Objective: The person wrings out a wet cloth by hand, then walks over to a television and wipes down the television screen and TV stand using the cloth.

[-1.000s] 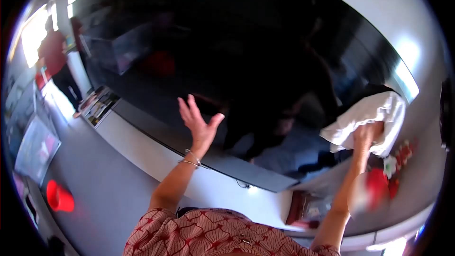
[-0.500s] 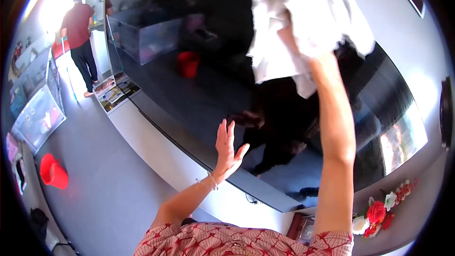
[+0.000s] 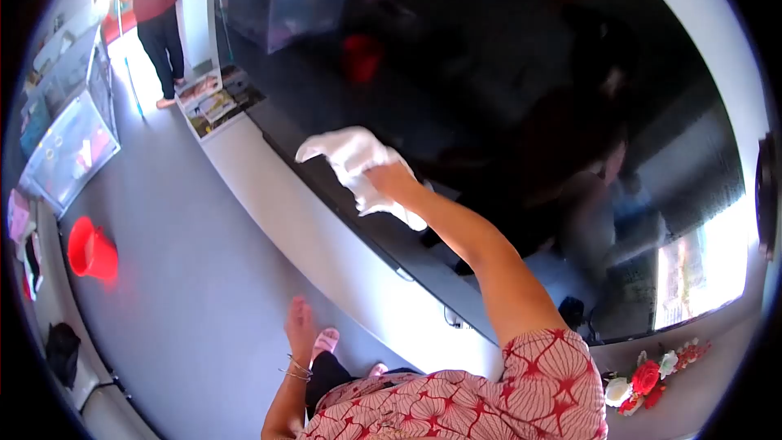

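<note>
A white cloth (image 3: 352, 156) lies against the lower left part of a large, dark, glossy screen (image 3: 489, 73). My right hand (image 3: 391, 180) presses on it, fingers partly hidden in its folds, with the arm stretched across the screen's lower edge. Down at my side, over the grey floor, hangs my left hand (image 3: 300, 327), bracelets at its wrist, its fingers blurred and touching nothing visible. Below the screen runs a white ledge (image 3: 277, 204).
A red bucket (image 3: 93, 251) stands on the floor at left, near clear plastic boxes (image 3: 72, 151). Another person (image 3: 156, 16) stands at the upper left with a pole. Artificial flowers (image 3: 646, 377) are at lower right. Magazines (image 3: 213, 103) lie at the ledge's far end.
My right hand has swept the cloth from the screen's upper part down to its lower left. My left hand has dropped from in front of the screen to my side.
</note>
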A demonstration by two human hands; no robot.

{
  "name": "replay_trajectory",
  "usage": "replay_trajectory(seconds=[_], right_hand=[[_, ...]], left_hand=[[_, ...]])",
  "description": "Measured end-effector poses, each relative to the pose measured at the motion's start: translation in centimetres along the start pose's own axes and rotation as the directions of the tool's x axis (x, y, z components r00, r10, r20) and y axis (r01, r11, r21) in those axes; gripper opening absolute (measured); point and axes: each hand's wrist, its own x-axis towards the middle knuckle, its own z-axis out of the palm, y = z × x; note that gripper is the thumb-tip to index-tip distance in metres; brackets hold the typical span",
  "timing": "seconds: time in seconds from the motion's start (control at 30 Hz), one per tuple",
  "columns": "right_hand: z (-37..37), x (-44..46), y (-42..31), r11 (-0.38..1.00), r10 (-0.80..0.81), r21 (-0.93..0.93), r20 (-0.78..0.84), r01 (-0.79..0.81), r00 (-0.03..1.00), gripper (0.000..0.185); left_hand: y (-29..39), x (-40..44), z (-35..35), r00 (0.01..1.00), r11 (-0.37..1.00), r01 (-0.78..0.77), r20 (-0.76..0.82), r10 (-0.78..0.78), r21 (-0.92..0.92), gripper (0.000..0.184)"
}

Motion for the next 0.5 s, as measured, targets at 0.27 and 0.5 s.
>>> replay_trajectory(seconds=[0.27, 0.5], right_hand=[[-3.6, -22.9, 9.6, 0.652, 0.685, -0.298, -0.164, -0.698, 0.710, 0.027], [-8.7, -34.1, 9.0, -0.211, 0.835, -0.944, -0.310, -0.256, 0.455, 0.027]], left_hand=[[-3.4, -6.3, -5.6, 0.951, 0.974, 0.228, -0.214, -0.224, -0.008, 0.029], [-2.9, -10.9, -0.6, 0.970, 0.987, 0.150, -0.182, -0.158, -0.058, 0.028]])
